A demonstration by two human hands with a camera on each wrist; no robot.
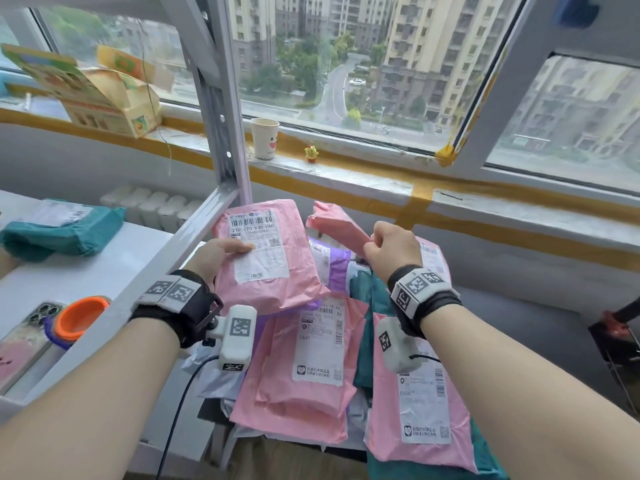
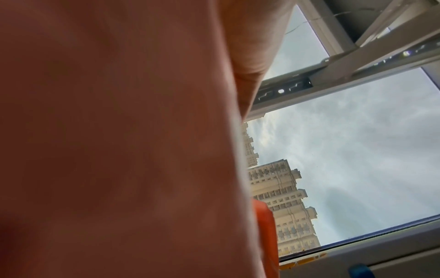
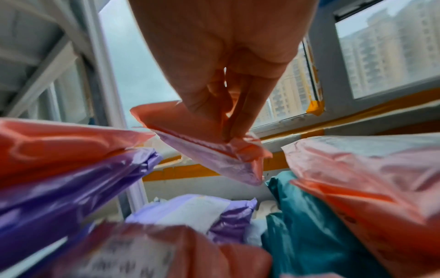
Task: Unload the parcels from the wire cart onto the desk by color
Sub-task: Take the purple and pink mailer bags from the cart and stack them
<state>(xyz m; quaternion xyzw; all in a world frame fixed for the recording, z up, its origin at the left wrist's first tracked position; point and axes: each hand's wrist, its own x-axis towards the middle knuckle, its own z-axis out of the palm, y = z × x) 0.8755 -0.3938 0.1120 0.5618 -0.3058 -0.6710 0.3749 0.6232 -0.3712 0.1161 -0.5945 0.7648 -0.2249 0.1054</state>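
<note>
Pink, purple and teal parcels (image 1: 311, 372) lie heaped below my wrists. My left hand (image 1: 216, 256) grips a labelled pink parcel (image 1: 266, 258) above the heap; my right hand (image 1: 391, 249) pinches a smaller pink parcel (image 1: 337, 225) by its corner. Farther left, a teal parcel (image 1: 59, 230) lies on the bench (image 1: 104, 268).

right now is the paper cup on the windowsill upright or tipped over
Upright. In the head view the paper cup stands on its base on the windowsill, open mouth up, beside a small yellow figurine.
</note>
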